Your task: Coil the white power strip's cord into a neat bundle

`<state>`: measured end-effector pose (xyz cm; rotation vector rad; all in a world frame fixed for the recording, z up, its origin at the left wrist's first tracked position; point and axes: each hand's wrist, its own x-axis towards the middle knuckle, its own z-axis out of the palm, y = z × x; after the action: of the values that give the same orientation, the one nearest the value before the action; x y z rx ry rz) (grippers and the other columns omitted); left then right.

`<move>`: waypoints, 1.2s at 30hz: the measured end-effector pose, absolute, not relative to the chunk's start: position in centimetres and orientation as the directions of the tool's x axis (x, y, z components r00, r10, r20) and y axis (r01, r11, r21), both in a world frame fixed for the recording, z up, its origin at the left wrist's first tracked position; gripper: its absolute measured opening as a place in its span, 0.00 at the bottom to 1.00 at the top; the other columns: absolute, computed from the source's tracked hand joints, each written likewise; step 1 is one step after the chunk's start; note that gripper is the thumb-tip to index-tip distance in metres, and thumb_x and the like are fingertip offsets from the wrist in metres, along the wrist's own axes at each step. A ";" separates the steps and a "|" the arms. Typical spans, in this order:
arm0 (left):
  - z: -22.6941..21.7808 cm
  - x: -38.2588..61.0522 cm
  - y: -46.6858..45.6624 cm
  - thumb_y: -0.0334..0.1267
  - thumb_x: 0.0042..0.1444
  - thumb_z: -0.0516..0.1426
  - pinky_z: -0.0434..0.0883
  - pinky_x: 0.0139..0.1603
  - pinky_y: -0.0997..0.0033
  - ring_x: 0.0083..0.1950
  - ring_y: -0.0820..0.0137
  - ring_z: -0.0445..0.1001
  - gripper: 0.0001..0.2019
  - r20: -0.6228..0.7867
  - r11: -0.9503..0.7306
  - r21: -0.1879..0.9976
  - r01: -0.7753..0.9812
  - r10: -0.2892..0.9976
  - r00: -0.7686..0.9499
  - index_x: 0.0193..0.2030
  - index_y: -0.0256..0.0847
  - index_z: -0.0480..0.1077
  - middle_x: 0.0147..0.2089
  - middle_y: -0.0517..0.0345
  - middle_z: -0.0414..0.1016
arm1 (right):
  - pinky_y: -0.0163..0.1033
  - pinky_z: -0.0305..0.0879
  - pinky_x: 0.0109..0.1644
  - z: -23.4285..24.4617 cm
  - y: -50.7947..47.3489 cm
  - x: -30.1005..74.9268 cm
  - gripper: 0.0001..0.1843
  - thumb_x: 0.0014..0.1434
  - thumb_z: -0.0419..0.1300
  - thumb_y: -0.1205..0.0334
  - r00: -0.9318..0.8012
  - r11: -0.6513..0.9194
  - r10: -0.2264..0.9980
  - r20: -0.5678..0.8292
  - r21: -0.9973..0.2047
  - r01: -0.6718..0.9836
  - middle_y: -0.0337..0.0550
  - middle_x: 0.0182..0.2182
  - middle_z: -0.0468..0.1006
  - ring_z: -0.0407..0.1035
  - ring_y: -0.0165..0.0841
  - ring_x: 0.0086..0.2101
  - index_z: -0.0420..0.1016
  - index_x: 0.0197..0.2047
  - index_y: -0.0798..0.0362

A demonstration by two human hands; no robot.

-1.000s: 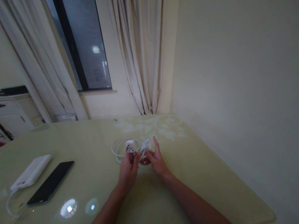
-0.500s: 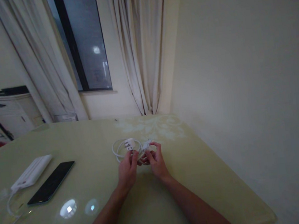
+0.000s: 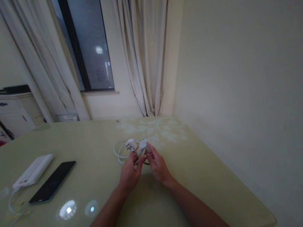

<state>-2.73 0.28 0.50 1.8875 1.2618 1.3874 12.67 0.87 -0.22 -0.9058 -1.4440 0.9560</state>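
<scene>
Both hands are together at the middle of the table, around a coiled white cable [image 3: 117, 154]. My left hand [image 3: 129, 172] is closed on the coil, its thumb and fingers pinching the strands. A white plug [image 3: 131, 145] with dark-looking prongs stands just above its fingertips. My right hand [image 3: 159, 166] is closed on the right side of the same coil. At its fingertips is a second white piece [image 3: 143, 143], perhaps another plug end; its kind is not clear. The fingers partly hide the lower strands.
A white power bank [image 3: 34, 171] with a white cord lies at the left of the pale green table [image 3: 211, 186]. Beside it is a black-screened phone [image 3: 53, 182]. A wall [image 3: 246, 81] runs along the right, and curtains [image 3: 146, 48] hang behind the table.
My right fingers have come down from a raised position and closed in on the cable. The second white piece has shifted left, nearer the plug. The view has moved slightly.
</scene>
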 end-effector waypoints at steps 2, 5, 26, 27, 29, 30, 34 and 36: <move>0.6 -2.7 0.4 0.50 0.65 0.56 0.78 0.51 0.58 0.54 0.57 0.82 0.25 0.473 -0.451 0.814 0.366 0.881 0.032 0.64 0.40 0.64 0.52 0.43 0.82 | 0.49 0.70 0.58 -0.2 0.9 12.8 0.34 0.69 0.57 0.48 -0.141 0.391 0.912 0.384 -0.920 0.027 0.48 0.54 0.77 0.74 0.39 0.50 0.56 0.74 0.44; 0.8 -2.8 0.4 0.52 0.65 0.56 0.80 0.46 0.60 0.53 0.56 0.82 0.24 0.450 -0.424 0.850 0.314 0.893 -0.010 0.62 0.39 0.66 0.50 0.42 0.83 | 0.49 0.69 0.58 -0.4 1.0 13.1 0.39 0.67 0.59 0.54 -0.200 0.421 0.895 0.400 -0.904 0.078 0.48 0.57 0.75 0.73 0.39 0.51 0.50 0.76 0.43; 0.0 -2.7 0.1 0.52 0.69 0.48 0.73 0.40 0.63 0.38 0.61 0.80 0.18 0.529 -0.448 0.782 0.433 0.845 -0.081 0.43 0.41 0.72 0.39 0.48 0.81 | 0.42 0.69 0.51 -0.6 1.5 13.6 0.34 0.51 0.59 0.78 -0.135 0.586 0.796 0.589 -0.697 0.413 0.43 0.40 0.73 0.69 0.36 0.43 0.79 0.59 0.43; -0.1 -2.7 0.1 0.52 0.68 0.48 0.74 0.41 0.63 0.39 0.60 0.80 0.19 0.536 -0.454 0.772 0.444 0.841 -0.072 0.43 0.41 0.72 0.39 0.47 0.81 | 0.42 0.69 0.51 -0.5 1.5 13.6 0.33 0.51 0.59 0.78 -0.130 0.588 0.793 0.596 -0.689 0.424 0.44 0.41 0.72 0.69 0.36 0.43 0.81 0.57 0.43; -0.2 -2.9 0.3 0.52 0.68 0.48 0.75 0.43 0.61 0.41 0.59 0.81 0.19 0.556 -0.469 0.747 0.471 0.829 -0.057 0.43 0.41 0.73 0.40 0.46 0.81 | 0.43 0.70 0.53 -0.3 1.4 13.7 0.32 0.51 0.60 0.79 -0.130 0.598 0.782 0.610 -0.675 0.432 0.45 0.44 0.71 0.68 0.37 0.45 0.83 0.54 0.42; -0.2 -3.0 0.4 0.51 0.69 0.48 0.75 0.44 0.61 0.43 0.59 0.81 0.19 0.569 -0.482 0.731 0.482 0.821 -0.042 0.44 0.40 0.73 0.41 0.45 0.82 | 0.43 0.70 0.54 -0.3 1.3 13.7 0.31 0.51 0.60 0.79 -0.136 0.606 0.777 0.615 -0.670 0.429 0.46 0.46 0.71 0.68 0.37 0.46 0.83 0.53 0.42; -0.2 -3.7 0.5 0.49 0.70 0.48 0.76 0.50 0.59 0.49 0.59 0.81 0.18 0.613 -0.558 0.660 0.503 0.787 0.068 0.50 0.41 0.73 0.47 0.43 0.82 | 0.42 0.70 0.55 -0.2 1.3 13.8 0.29 0.51 0.60 0.79 -0.159 0.632 0.763 0.627 -0.669 0.393 0.46 0.48 0.75 0.71 0.37 0.48 0.84 0.51 0.44; -0.2 -3.9 0.6 0.51 0.67 0.52 0.76 0.49 0.58 0.47 0.57 0.82 0.18 0.637 -0.582 0.615 0.531 0.764 0.100 0.49 0.41 0.73 0.46 0.43 0.82 | 0.42 0.70 0.55 -0.2 1.4 13.9 0.26 0.52 0.61 0.78 -0.163 0.646 0.751 0.640 -0.661 0.382 0.45 0.47 0.77 0.73 0.37 0.48 0.83 0.50 0.46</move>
<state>-3.92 0.57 -0.17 2.1459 1.2954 1.4784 13.91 1.41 -0.18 -0.9147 -1.7769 0.4237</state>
